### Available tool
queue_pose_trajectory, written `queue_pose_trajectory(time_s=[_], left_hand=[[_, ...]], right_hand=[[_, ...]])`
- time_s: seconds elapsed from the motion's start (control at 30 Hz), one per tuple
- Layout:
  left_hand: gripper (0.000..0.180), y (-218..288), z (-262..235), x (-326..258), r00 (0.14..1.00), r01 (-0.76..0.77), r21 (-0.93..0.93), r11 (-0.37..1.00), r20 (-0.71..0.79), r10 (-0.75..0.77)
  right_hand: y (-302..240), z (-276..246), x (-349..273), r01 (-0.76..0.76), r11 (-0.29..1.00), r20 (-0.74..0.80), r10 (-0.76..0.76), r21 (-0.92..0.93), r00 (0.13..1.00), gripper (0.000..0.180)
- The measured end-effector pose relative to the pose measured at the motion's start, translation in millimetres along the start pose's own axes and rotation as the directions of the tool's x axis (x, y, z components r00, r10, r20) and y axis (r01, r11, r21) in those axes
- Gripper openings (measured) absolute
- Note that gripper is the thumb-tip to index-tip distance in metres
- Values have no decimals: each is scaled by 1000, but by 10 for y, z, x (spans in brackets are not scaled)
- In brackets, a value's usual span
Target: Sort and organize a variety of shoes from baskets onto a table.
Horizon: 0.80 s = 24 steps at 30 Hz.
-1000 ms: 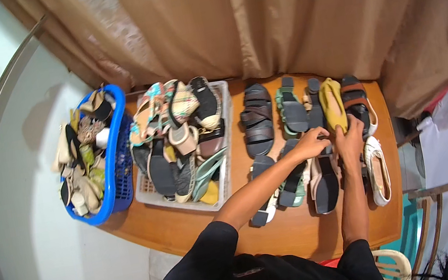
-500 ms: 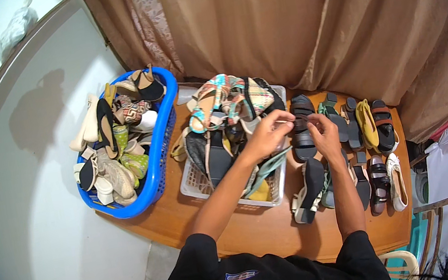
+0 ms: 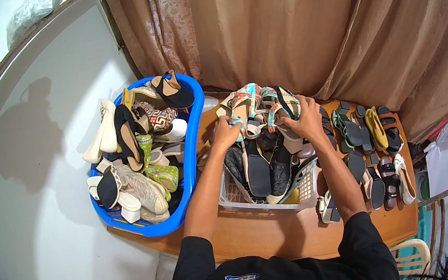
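Note:
A pair of multicoloured strappy sandals lies on top of the shoes in the white plastic basket. My left hand closes on the side of the left multicoloured sandal. With thumb and fingers apart around its edge, my right hand grips the right multicoloured sandal; part of that hold is hidden. Below them in the basket, a dark-soled shoe stands sole outward, beside a black textured shoe.
A blue laundry basket heaped with shoes stands at the left. Pairs of sandals and flats, including yellow flats and white flats, line the right of the wooden table. Brown curtains hang behind; a plastic chair stands at the lower right.
Both hands have left the dark strappy sandals on the table and moved left to the multicoloured sandals on the white basket. My view has shifted, too.

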<state>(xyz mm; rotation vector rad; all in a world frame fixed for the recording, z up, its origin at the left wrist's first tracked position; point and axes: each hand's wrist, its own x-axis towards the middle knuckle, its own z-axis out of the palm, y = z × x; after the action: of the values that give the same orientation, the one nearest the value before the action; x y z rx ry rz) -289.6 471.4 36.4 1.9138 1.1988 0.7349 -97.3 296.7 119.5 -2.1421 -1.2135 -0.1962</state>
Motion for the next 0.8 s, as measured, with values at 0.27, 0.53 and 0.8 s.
queue_pose_trajectory(time_s=[0.27,0.53,0.8], left_hand=[[84,76,103,171,960,126,-11,992,252,-119],[85,-285,288,441,955,189,-169,967,260,-141],[88,-236,178,323,986,164,-358,919,76,-146]], right_hand=[[157,213,197,-114,991,146,104,63,984,71],[55,324,106,3,998,-31,-1,63,1000,55],[-64,54,40,82,980,-234,-39,180,972,49]])
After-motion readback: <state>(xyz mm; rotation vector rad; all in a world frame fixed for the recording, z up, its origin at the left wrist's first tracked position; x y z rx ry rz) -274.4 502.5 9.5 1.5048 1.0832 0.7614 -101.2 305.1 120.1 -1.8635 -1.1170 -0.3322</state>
